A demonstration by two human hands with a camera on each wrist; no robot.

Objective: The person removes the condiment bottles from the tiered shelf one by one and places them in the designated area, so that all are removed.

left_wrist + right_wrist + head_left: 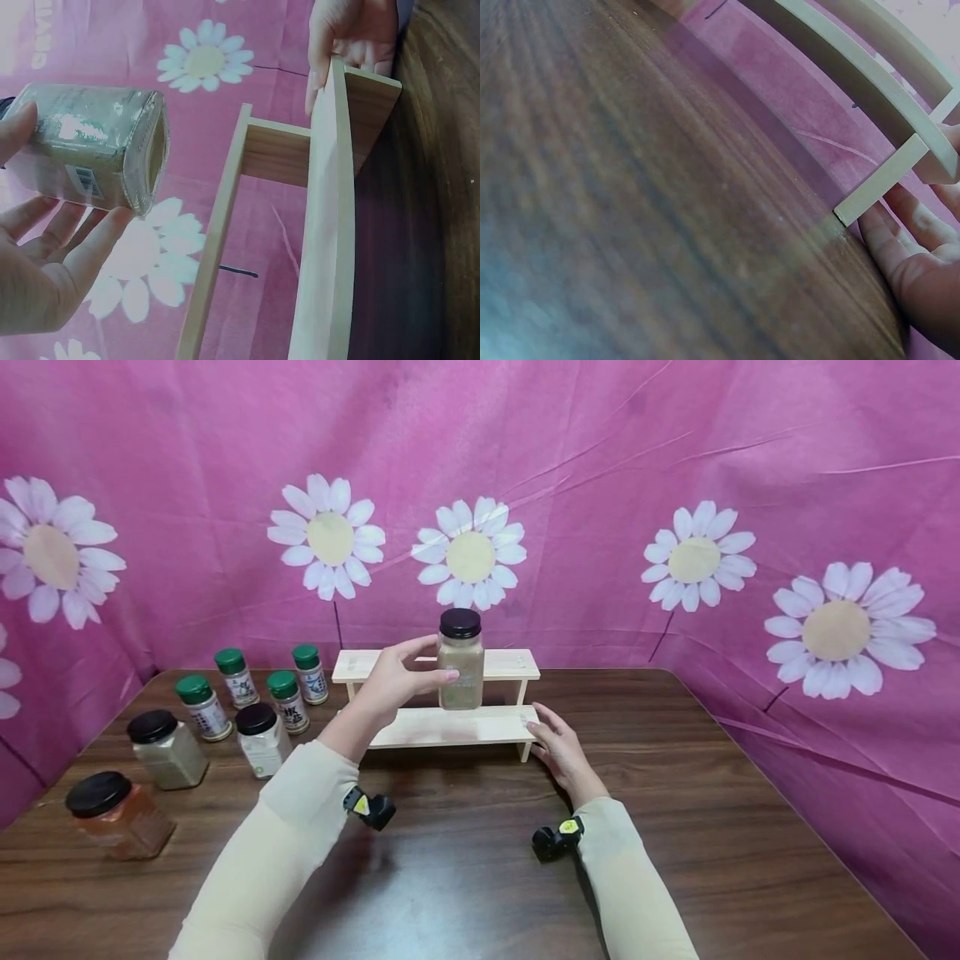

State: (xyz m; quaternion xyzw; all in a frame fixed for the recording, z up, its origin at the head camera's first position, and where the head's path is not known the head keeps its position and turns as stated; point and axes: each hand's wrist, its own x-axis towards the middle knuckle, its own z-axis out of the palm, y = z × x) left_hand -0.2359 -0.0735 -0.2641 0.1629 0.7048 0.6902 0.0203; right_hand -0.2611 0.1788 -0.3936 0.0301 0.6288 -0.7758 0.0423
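A clear square jar with a black lid and pale greenish-brown powder point(462, 670) is upright in my left hand point(392, 681), thumb on its front and fingers round the far side. In the left wrist view the jar's underside point(155, 154) shows, clear of the wooden rack. That two-tier rack of pale wood point(431, 729) stands on the table below and behind the jar. My right hand point(562, 752) holds the rack's right end, thumb on the lower shelf. In the right wrist view its fingers point(889, 240) lie along the outside of the end leg point(881, 180).
On the left of the table stand a black-lidded jar of orange-red powder point(131, 822), a black-lidded jar point(176, 760), a white-labelled black-lidded jar point(264, 747), and several small green-capped shakers point(210, 714). A pink cloth with daisies point(585, 568) hangs behind the brown table point(465, 860).
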